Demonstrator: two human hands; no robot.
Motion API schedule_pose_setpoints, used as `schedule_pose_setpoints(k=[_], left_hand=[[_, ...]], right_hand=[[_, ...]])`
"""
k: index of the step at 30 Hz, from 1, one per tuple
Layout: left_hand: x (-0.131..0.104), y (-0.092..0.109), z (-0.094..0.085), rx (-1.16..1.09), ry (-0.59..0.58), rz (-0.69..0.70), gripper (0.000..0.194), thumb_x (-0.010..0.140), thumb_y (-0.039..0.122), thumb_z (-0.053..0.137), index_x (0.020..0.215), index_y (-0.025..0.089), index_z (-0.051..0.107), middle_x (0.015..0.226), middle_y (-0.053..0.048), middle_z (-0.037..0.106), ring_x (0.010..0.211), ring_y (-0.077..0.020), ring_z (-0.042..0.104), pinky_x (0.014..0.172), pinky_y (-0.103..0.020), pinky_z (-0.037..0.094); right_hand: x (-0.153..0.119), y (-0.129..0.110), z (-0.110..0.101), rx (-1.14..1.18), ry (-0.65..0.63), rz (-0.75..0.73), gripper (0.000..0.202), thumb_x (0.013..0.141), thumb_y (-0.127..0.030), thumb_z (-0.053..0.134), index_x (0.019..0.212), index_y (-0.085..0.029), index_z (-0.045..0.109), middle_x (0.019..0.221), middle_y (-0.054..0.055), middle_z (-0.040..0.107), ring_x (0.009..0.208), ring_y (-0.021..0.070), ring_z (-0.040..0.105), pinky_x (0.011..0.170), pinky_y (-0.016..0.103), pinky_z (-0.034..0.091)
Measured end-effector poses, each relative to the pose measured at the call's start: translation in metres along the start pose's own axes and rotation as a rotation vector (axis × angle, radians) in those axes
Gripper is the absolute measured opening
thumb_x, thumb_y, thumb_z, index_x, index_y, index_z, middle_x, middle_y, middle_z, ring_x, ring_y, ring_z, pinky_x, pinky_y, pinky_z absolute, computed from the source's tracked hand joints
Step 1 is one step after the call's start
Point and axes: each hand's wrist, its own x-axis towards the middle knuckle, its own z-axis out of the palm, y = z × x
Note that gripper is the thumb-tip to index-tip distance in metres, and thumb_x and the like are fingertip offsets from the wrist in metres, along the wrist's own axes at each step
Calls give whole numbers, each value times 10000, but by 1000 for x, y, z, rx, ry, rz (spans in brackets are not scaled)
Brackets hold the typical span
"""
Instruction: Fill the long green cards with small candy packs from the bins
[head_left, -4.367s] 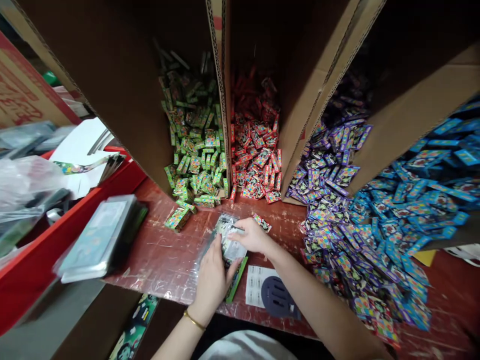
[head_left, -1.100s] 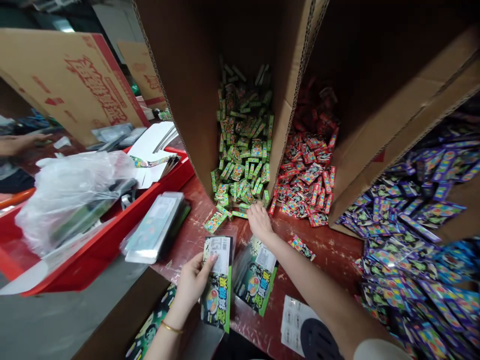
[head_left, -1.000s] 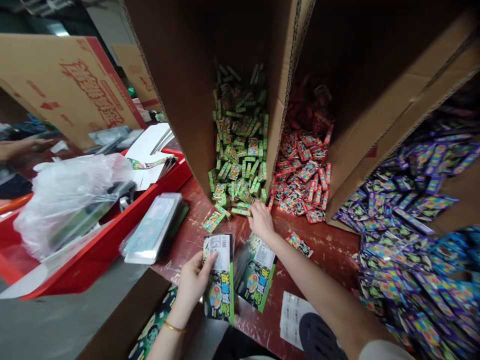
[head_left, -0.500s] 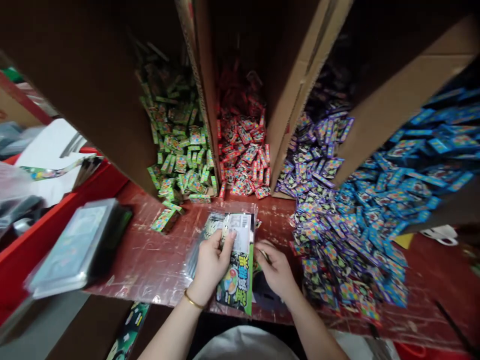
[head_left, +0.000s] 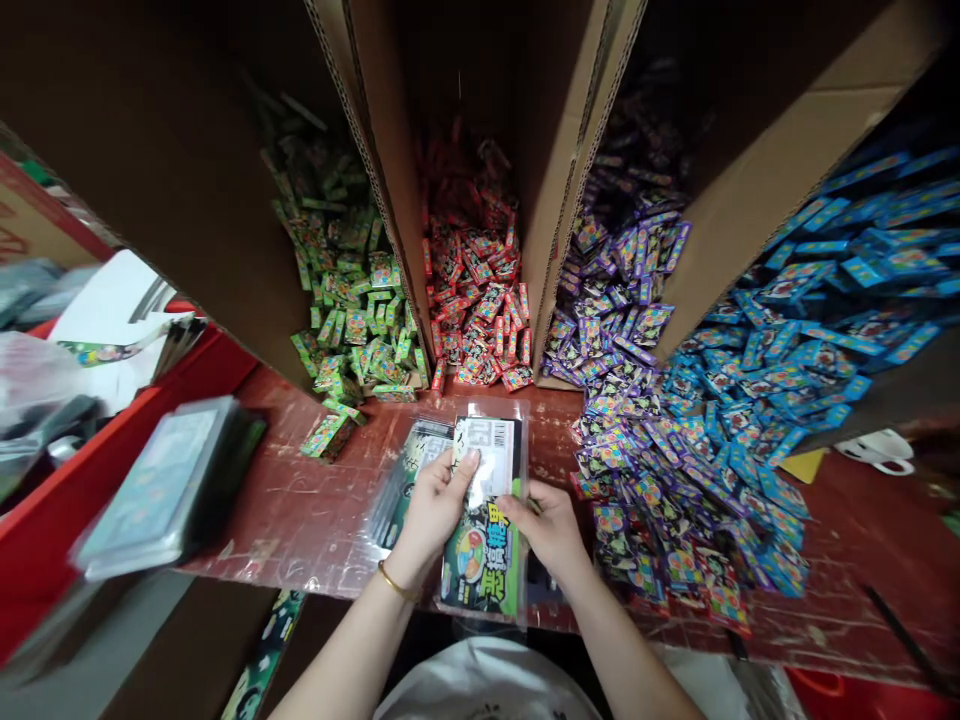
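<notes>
A flat, clear plastic packet (head_left: 491, 565) with a dark printed card, bright Chinese lettering and a white barcode label at its upper end is between my hands. My left hand (head_left: 435, 505) pinches its left side, thumb on the front. On the right edge, my right hand (head_left: 553, 528) is closed with its thumb over the front; its other fingers are partly hidden behind. A pile of similar clear packets (head_left: 391, 490) lies on the table just left of the held one.
Cardboard dividers (head_left: 600, 130) separate heaps of green (head_left: 360, 330), red (head_left: 484, 310), purple (head_left: 630, 300) and blue (head_left: 780, 370) small packs. Purple and blue ones spill onto the red table (head_left: 300, 520). At left, a stack of clear sleeves (head_left: 150, 490) sits beside a red bin (head_left: 202, 370).
My right hand has come from beside the packet onto its right edge, thumb now on the front. The packet has shifted slightly right relative to the pile. The view has turned a little.
</notes>
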Motion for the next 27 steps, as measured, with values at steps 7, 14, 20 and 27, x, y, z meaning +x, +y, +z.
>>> schedule_pose_setpoints(k=[7, 14, 20, 27], left_hand=[[1, -9, -2, 143, 85, -11, 364, 841, 466, 502, 939, 137, 622, 808, -58, 684, 756, -193, 618, 705, -275, 455], [-4, -4, -29, 737, 101, 81, 313, 894, 472, 360, 747, 212, 453, 555, 37, 497, 518, -158, 509, 527, -245, 363], [-12, -10, -25, 993, 55, 56, 305, 938, 383, 212, 750, 234, 400, 559, 0, 530, 537, -206, 569, 521, -270, 361], [-15, -10, -26, 1123, -148, 150, 282, 932, 423, 265, 802, 233, 427, 557, -4, 583, 534, -220, 613, 504, -267, 365]], right_hand=[[1, 2, -7, -104, -24, -56, 355, 731, -424, 643, 517, -169, 520, 524, -27, 494, 527, 118, 473, 510, 220, 379], [-6, 3, -73, 24, 52, 218, 585, 686, -387, 715, 1170, -258, 413, 853, -21, 575, 500, 111, 548, 481, 255, 478], [-3, -23, -108, -144, 40, 79, 481, 648, -297, 760, 1017, -236, 458, 774, -28, 589, 637, 160, 586, 572, 279, 493], [2, -33, -109, -147, 60, -135, 412, 787, -335, 643, 1172, -229, 540, 1126, 71, 604, 1144, 252, 504, 934, 389, 436]])
